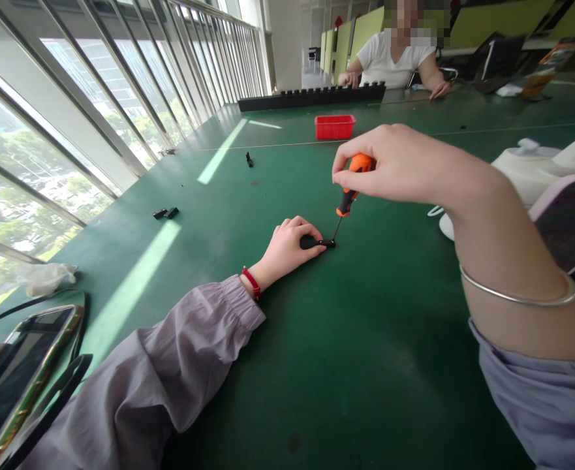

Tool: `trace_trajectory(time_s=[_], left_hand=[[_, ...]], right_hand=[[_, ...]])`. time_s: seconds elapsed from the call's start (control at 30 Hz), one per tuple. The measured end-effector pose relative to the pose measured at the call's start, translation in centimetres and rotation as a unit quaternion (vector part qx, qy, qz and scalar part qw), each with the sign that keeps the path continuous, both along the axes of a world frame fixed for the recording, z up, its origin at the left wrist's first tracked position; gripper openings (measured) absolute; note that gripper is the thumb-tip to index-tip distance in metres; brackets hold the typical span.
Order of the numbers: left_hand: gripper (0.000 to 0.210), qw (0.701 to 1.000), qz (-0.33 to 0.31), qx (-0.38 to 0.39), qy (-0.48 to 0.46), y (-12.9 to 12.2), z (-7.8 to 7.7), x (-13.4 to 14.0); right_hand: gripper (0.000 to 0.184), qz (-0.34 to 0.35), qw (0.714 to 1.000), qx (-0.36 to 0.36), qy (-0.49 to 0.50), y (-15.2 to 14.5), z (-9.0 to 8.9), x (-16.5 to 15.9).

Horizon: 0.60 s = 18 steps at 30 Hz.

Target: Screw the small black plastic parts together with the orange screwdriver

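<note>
My right hand (389, 163) grips a screwdriver (348, 199) with an orange and black handle, held nearly upright with a slight tilt. Its thin shaft points down, and the tip meets the right end of a small black part (327, 243). Thumb and fingers of my left hand (292, 245) pinch that part from the left and keep it flat against the green table (365, 339). Whether a screw sits under the tip is too small to make out.
Small black pieces lie to the left (166, 213) and farther back (249, 160). A red bin (335, 127) stands beyond my hands, before a long black toothed strip (311, 98). A phone (37, 365) is at near left, a white object (527, 176) at right. Another person sits across.
</note>
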<state>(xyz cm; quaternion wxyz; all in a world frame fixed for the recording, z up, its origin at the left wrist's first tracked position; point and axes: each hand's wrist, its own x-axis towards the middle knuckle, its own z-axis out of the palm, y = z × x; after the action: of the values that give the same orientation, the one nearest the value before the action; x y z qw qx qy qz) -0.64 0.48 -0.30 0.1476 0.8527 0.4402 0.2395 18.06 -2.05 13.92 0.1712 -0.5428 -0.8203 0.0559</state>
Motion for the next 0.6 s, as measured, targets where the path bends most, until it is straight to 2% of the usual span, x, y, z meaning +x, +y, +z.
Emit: trace_trajectory(time_s=[0.17,0.3,0.43,0.6], left_hand=[[0.018,1.0,0.006,-0.002,0.002,-0.09,0.04,0.06],[0.018,1.0,0.007,-0.002,0.003,-0.09,0.05,0.11],[0.018,1.0,0.007,0.0,0.005,-0.08,-0.01,0.09],[0.018,1.0,0.004,0.001,0.002,-0.09,-0.07,0.05]], right_hand=[[0.022,0.0,1.0,-0.002,-0.002,0.11,-0.01,0.19],[0.036,-0.008,1.0,-0.014,-0.009,0.01,0.11,0.12],[0.016,-0.006,1.0,0.006,-0.005,0.04,0.11,0.23],[0.014,-0.032,0.999,-0.025,-0.002,0.21,0.08,0.45]])
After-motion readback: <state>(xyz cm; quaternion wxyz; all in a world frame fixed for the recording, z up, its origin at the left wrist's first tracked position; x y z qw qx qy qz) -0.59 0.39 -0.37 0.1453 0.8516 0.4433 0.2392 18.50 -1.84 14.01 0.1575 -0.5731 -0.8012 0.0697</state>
